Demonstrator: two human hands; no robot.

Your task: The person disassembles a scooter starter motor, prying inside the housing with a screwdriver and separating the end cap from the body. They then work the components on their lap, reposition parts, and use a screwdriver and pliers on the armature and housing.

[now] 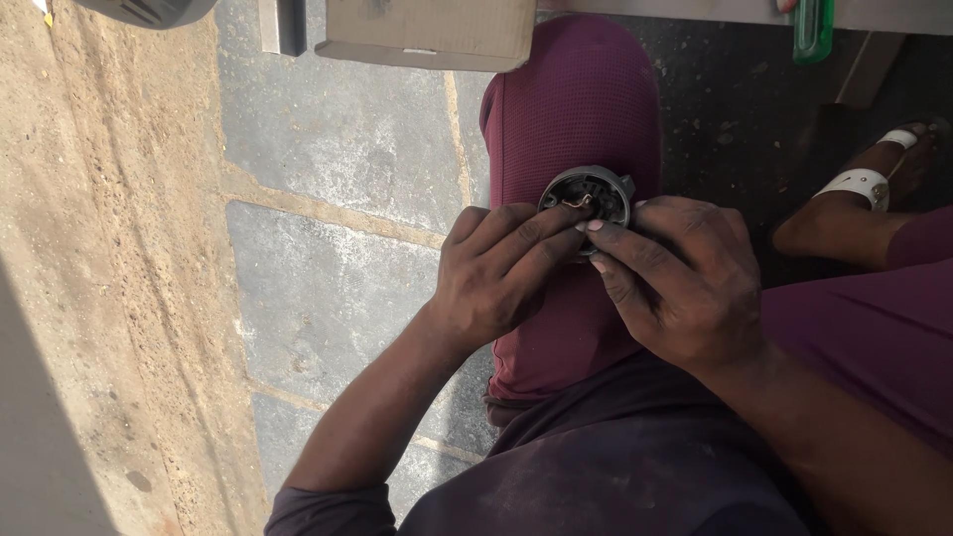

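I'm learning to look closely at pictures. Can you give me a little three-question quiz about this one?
1. True or false: both hands hold the round grey part.
2. What does the part rest over? A) a knee B) a table C) a bucket
3. What colour is the tool handle at the top edge?

Key:
1. True: the left hand and right hand both grip it.
2. A, the knee in maroon trousers.
3. Green.

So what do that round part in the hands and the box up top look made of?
Round part: looks like dark grey moulded plastic, matte, with a coppery wire inside. Box: plain brown cardboard, dull, by its flat faces and folded edge. Both hands, left and right, hold the part.
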